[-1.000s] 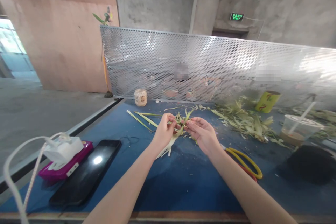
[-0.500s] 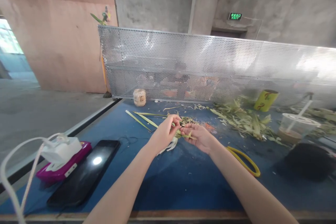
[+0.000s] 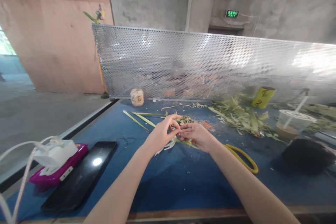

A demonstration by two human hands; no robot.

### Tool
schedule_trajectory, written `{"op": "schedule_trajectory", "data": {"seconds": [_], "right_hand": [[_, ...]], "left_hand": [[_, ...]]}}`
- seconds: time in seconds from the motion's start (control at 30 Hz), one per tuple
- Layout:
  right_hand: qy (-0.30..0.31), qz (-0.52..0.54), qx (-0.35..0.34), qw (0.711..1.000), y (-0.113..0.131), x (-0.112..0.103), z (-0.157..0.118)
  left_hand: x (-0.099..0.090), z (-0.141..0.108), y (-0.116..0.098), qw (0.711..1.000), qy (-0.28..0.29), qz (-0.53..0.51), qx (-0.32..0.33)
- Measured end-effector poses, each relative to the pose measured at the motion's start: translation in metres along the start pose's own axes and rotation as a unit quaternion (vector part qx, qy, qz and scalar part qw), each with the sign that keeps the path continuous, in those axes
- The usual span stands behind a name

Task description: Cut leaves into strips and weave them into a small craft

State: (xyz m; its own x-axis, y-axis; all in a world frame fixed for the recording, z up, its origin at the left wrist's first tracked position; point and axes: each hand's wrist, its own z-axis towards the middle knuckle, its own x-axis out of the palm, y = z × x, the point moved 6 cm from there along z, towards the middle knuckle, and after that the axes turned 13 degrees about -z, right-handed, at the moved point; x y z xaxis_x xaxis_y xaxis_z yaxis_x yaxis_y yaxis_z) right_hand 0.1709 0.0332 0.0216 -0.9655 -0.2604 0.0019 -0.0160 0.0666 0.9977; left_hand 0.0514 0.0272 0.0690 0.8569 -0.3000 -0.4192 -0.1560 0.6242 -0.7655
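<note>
Near the middle of the table, my left hand and my right hand meet at the fingertips. Thumb and forefinger of my left hand are pinched together; whatever lies between them is too small to make out. My right hand has its fingers curled inward round a thin green leaf strip, which pokes out below its fingers. Beneath and behind the hands lie pale leaf strips and a heap of small plant scraps. Long green-white leaf strips rest to the left of my left hand.
A phone and a purple power strip with a white plug lie left. A wrapped roll stands by the perforated metal screen. Rightward are a leaf pile, yellow can, yellow ring and lidded cup.
The hands have drawn slightly closer together, and the fingertips now touch. My right hand's fingers are more curled over the strip. The whole view has shifted a little.
</note>
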Motion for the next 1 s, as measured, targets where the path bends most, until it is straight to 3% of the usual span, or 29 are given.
{"op": "schedule_trajectory", "data": {"seconds": [0.33, 0.67, 0.77, 0.9, 1.0], "right_hand": [[0.051, 0.002, -0.011, 0.999, 0.010, 0.005, -0.005], [0.021, 0.006, -0.016, 1.000, 0.005, 0.003, -0.003], [-0.002, 0.009, -0.037, 0.999, 0.009, -0.002, -0.002], [-0.028, 0.004, -0.057, 0.998, 0.014, -0.005, -0.003], [-0.046, 0.002, -0.073, 0.996, 0.018, -0.006, -0.004]], "left_hand": [[-0.002, 0.000, 0.001, 1.000, -0.005, -0.007, -0.026], [-0.002, 0.001, 0.004, 0.994, -0.031, -0.101, -0.024], [-0.004, 0.002, 0.013, 0.981, -0.062, -0.173, -0.067], [0.003, 0.000, 0.029, 0.942, -0.043, -0.266, -0.198], [0.005, -0.002, 0.032, 0.914, -0.051, -0.327, -0.234]]}}
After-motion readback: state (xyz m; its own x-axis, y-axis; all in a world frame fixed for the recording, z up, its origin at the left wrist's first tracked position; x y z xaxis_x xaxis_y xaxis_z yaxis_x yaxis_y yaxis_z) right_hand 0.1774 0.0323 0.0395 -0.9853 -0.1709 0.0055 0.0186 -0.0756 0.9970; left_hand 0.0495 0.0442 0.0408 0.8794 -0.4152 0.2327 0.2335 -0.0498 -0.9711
